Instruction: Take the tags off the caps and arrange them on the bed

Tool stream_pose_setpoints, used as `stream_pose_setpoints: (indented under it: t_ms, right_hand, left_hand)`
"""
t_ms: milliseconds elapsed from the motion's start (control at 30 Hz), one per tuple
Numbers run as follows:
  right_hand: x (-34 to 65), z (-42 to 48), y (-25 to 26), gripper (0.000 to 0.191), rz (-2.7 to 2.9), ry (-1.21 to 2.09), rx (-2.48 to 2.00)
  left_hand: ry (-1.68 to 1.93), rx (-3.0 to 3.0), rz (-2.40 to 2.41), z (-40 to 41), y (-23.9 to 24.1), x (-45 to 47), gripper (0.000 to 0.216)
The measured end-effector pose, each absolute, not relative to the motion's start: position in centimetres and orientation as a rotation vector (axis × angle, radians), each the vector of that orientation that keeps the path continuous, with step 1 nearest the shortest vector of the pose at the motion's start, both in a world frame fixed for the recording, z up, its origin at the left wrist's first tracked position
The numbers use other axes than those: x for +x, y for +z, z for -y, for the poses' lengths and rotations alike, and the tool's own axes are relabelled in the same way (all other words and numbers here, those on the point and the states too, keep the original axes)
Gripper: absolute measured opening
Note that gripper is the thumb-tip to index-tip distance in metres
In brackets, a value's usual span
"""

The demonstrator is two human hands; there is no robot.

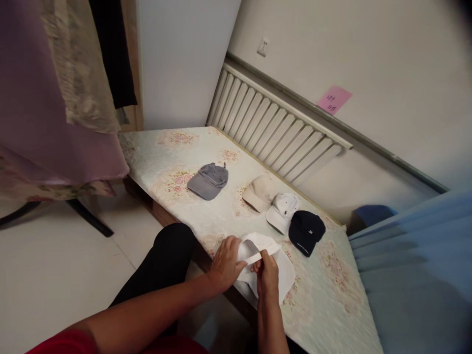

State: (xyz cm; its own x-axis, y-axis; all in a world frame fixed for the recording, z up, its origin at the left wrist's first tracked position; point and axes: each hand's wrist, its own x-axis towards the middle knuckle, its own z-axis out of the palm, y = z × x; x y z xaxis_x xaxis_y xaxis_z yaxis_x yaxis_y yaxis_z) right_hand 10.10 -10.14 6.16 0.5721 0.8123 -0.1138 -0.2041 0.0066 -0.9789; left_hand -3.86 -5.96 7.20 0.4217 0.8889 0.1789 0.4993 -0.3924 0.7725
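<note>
A white baseball cap (285, 275) is at the near edge of the bed, its back strap facing me and its brim pointing right. My left hand (226, 263) grips the cap's left side, thumb by the strap. With fingers curled, my right hand (267, 273) pinches the strap near its right end. Beyond them lie a beige cap (259, 191), a white cap with a small dark logo (283, 211) and a navy cap (307, 231), side by side and touching or overlapping. Farther left, a grey cap (209, 180) sits apart.
The caps rest on a flower-patterned bed cover (236, 211). A white radiator (276, 123) runs along the wall behind it. Blue curtain (416, 265) hangs at the right; draped clothes (62, 88) hang at the left. A pink note (335, 99) is on the wall.
</note>
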Motion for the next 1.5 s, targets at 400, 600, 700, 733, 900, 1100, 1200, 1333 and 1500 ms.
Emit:
stream_pose_setpoints:
  t_ms: [400, 600, 700, 733, 900, 1100, 1200, 1333, 1500]
  right_hand:
    - [9.6, 10.1, 6.9, 0.034, 0.568, 0.864, -1.296]
    - [9.1, 9.8, 7.9, 0.037, 0.594, 0.869, -1.304]
    - [8.8, 9.5, 9.4, 0.037, 0.603, 0.889, -1.241]
    - [8.7, 9.4, 10.1, 0.037, 0.601, 0.895, -1.215]
    - [8.3, 9.3, 13.7, 0.039, 0.608, 0.861, -1.149]
    - [7.7, 10.0, 16.0, 0.035, 0.577, 0.763, -1.015]
    - [7.4, 10.3, 15.5, 0.035, 0.563, 0.692, -1.006]
    - [7.4, 10.8, 14.3, 0.036, 0.516, 0.645, -1.006]
    - [7.8, 11.3, 13.7, 0.035, 0.48, 0.682, -0.975]
  left_hand:
    - [0.358, 1.99, -1.246, 6.3, 5.8, -2.9, 0.062]
    - [0.371, 1.915, -1.155, 5.6, 5.5, -3.3, 0.038]
    - [0.393, 1.921, -1.151, 5.1, 6.4, -3.4, 0.033]
    - [0.398, 1.932, -1.157, 4.8, 6.9, -3.5, 0.032]
    - [0.426, 2.072, -1.193, 3.0, 10.0, -4.1, 0.028]
    - [0.452, 2.233, -1.24, 1.4, 12.4, -4.9, 0.024]
    - [0.44, 2.281, -1.242, 1.4, 12.8, -5.2, 0.025]
    - [0.382, 2.285, -1.24, 1.8, 12.8, -5.3, 0.025]
    - [0.369, 2.28, -1.219, 2.4, 12.9, -5.0, 0.025]
